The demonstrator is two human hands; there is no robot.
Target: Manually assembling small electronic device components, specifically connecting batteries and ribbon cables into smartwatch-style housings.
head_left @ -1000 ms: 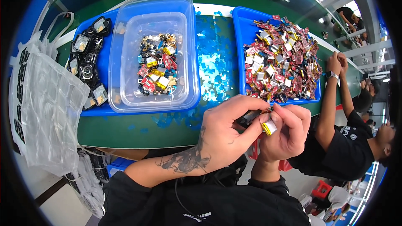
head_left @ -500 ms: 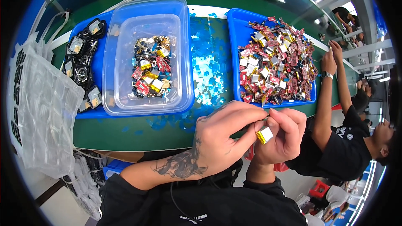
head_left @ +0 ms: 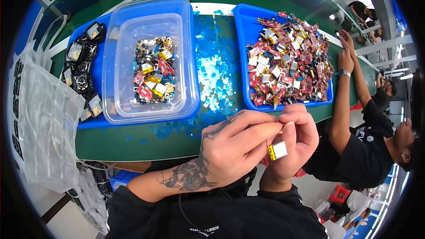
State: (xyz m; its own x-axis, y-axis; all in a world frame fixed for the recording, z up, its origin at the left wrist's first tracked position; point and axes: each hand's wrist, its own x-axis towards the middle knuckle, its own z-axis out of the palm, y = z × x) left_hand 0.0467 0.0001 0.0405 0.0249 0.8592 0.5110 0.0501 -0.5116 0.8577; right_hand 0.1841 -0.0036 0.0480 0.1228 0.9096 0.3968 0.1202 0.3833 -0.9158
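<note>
My left hand [head_left: 232, 144], tattooed from wrist to forearm, meets my right hand [head_left: 299, 139] fingertip to fingertip just before the table's near edge. Both are closed in a pinch around a tiny dark bit that the fingers mostly hide. Below the fingertips, against my right palm, hangs a small silver pouch battery [head_left: 278, 150] with a yellow taped end. Beyond my hands stands a blue tray [head_left: 239, 57] heaped with similar batteries wired to red circuit boards [head_left: 292, 62]. To its left, a clear plastic tub [head_left: 110, 71] holds a smaller mix of batteries, boards and loose parts.
Blue film pieces [head_left: 214, 84] lie scattered on the green table [head_left: 115, 144] between the containers. Under the tub, another blue tray [head_left: 98, 84] holds black watch-like cases [head_left: 82, 79]. Clear plastic bags [head_left: 44, 119] hang at the left. A co-worker's arms [head_left: 343, 88] reach over the table at the right.
My pinched fingertips stay together, with my right hand shifted slightly left and up. The hanging battery has turned and now shows more of its flat silver face. The view has shifted a little.
</note>
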